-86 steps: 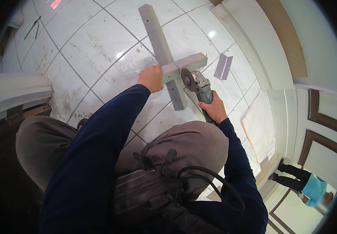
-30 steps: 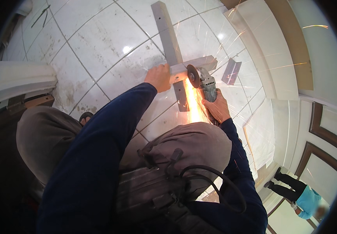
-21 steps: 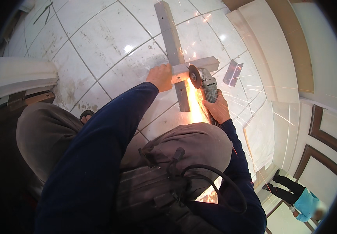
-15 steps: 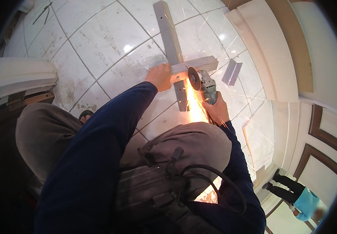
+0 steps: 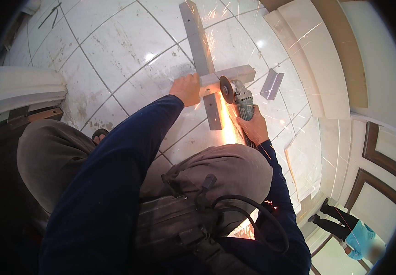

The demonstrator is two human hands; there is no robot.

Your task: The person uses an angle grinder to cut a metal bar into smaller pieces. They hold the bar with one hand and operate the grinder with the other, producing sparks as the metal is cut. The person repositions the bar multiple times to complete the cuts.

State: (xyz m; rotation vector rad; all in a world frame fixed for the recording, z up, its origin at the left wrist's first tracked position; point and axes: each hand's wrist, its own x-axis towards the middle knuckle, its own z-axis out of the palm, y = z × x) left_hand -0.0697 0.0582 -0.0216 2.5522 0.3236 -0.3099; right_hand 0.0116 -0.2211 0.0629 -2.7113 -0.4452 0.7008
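Note:
My right hand (image 5: pixel 254 126) is wrapped round the body of an angle grinder (image 5: pixel 242 98). Its dark disc (image 5: pixel 227 90) touches a short grey metal square tube (image 5: pixel 234 75), and bright orange sparks (image 5: pixel 228 121) stream back toward my knee. At the tube's left end, my left hand (image 5: pixel 186 89) grips it and holds it down. The short tube lies crosswise over a longer grey metal bar (image 5: pixel 198 41) with small holes, which rests on the floor. Part of the grinder's rear end is hidden by my knee.
A small grey angle-shaped metal piece (image 5: pixel 272 84) lies right of the tube on the white tiled floor (image 5: pixel 115 41). Pale curved panels (image 5: pixel 308 55) stand along the right. A black cable (image 5: pixel 257 206) loops by my lap. Another person (image 5: pixel 351 229) in a blue top is at the lower right.
Both hands and the grinder stay almost where they were, with the disc still at the tube. More sparks now scatter upward over the long bar.

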